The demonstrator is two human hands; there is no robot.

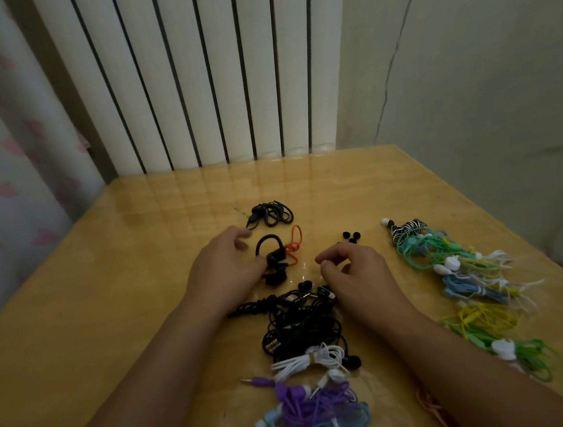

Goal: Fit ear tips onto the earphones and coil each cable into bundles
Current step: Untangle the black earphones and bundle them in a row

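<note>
On the wooden table (140, 261), the left hand (225, 270) touches a black ear-hook earphone (272, 259) with orange cable. The right hand (354, 271), fingers curled, hovers at its 3 o'clock. Loose black ear tips (352, 237) lie at 1 o'clock.

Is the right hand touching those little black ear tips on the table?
Apart. The head view shows bare table between the right hand and the black ear tips lying beyond its knuckles.

1. The table (145, 247) is wood-look, glossy and smooth, mirroring the radiator (197, 70).
2. The radiator's ribs look like smooth painted metal.
3. The earphone cables (298, 328) look like matt rubbery plastic.
4. The curtain (2, 154) is soft printed cloth.
</note>
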